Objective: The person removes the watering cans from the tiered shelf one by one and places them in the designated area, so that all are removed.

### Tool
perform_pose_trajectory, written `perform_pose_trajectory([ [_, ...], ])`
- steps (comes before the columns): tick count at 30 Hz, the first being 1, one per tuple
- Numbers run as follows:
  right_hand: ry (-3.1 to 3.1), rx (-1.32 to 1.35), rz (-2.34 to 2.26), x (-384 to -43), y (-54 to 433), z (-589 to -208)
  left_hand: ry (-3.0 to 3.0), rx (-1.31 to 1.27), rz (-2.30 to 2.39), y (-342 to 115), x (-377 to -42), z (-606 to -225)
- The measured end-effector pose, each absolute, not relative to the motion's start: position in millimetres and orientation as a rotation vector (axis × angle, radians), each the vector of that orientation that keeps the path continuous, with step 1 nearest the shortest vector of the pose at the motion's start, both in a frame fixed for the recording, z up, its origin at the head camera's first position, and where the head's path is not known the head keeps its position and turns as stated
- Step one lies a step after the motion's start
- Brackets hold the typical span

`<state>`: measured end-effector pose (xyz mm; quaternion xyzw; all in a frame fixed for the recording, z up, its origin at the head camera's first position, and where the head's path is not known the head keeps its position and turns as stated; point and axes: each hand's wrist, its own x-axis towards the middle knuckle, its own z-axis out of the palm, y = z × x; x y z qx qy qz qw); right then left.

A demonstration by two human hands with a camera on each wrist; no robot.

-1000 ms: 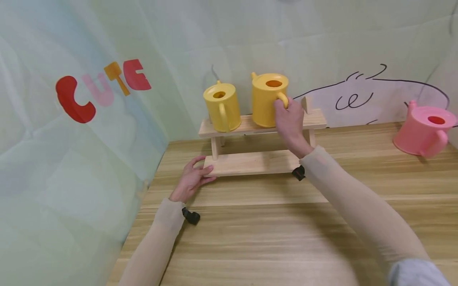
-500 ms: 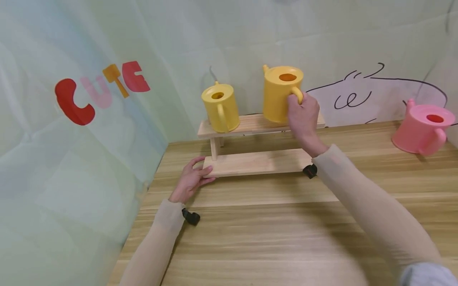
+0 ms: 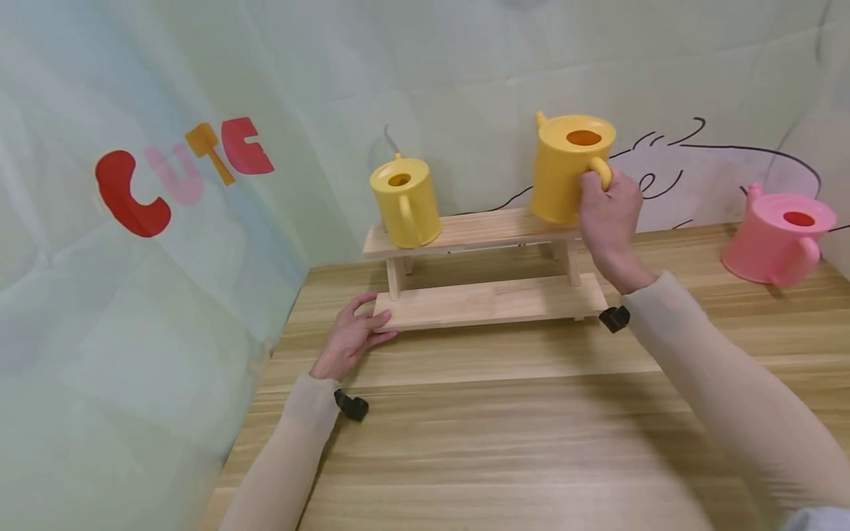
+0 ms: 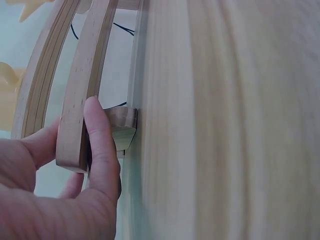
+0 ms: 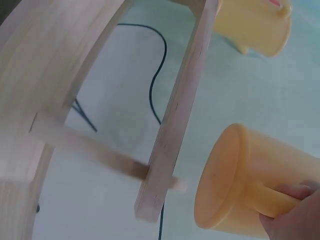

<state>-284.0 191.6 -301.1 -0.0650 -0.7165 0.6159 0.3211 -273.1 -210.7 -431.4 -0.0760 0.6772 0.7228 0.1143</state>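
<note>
A two-tier wooden stand (image 3: 491, 301) sits against the back wall. My left hand (image 3: 348, 338) grips the left end of its lower board, thumb on top; the left wrist view shows the board end (image 4: 75, 145) between thumb and fingers. With my right hand (image 3: 612, 221) I hold a yellow watering can (image 3: 561, 173) by its handle, upright near the right end of the upper board. In the right wrist view, a gap separates the can's base (image 5: 217, 185) from the board end (image 5: 152, 197). A second yellow watering can (image 3: 413, 210) stands on the upper board's left end.
On the wood-grain table (image 3: 465, 442), a pink watering can (image 3: 770, 240) stands far right, near the back wall. A fabric backdrop (image 3: 425, 74) with printed letters and line drawings rises behind and along the left side.
My right hand has lifted the yellow watering can off the upper board and carried it right, towards the board's right end. My left hand keeps its grip on the stand.
</note>
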Motion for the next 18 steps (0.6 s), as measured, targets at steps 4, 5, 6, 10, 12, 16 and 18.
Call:
perform_pose_trajectory([
  [4, -1.884, -0.206, 1.575, -281, 210, -304, 1.986, -0.229, 2.115, -211, -273, -432],
  [5, -1.883, -0.216, 1.569, -281, 215, -304, 1.987, -0.229, 2.115, -211, -273, -432],
  [6, -1.882, -0.222, 1.565, -280, 219, -305, 1.987, -0.228, 2.113, -211, -273, -432],
  [10, -1.884, -0.252, 1.550, -276, 236, -309, 1.983, -0.213, 2.112, -210, -273, -432],
  [12, -1.894, -0.265, 1.538, -275, 243, -311, 1.978, -0.205, 2.114, -210, -273, -432],
  [16, -1.901, -0.299, 1.555, -272, 258, -316, 1.979, -0.193, 2.109, -210, -271, -431],
  [18, -1.901, -0.313, 1.580, -270, 266, -318, 1.982, -0.195, 2.110, -209, -271, -431],
])
